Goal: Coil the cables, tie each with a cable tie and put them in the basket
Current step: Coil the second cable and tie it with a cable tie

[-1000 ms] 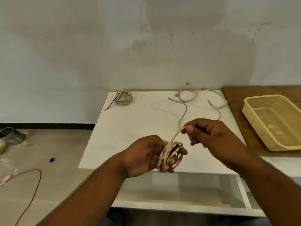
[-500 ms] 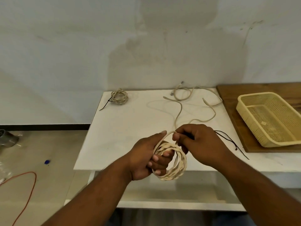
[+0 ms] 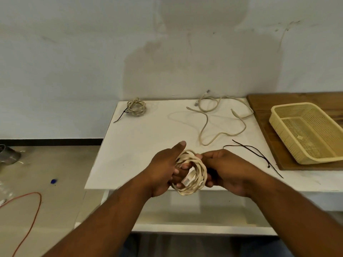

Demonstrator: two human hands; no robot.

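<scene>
A beige cable coil hangs over the white table's front edge, held between both hands. My left hand has its fingers through the loops with the thumb raised. My right hand pinches the coil's top right side. A clear plug shows inside the coil. A loose beige cable sprawls at the back of the table. Black cable ties lie to the right of my right hand. A tied coil sits at the back left corner. The yellow basket stands on the right.
The basket rests on a brown wooden board to the right of the white table. An orange wire, a blue scrap and a metal can lie on the floor at left. A wall closes off the back.
The last stretch of cable has been wound onto the coil. My right hand came down from the trailing strand to the coil itself, and the black ties became visible.
</scene>
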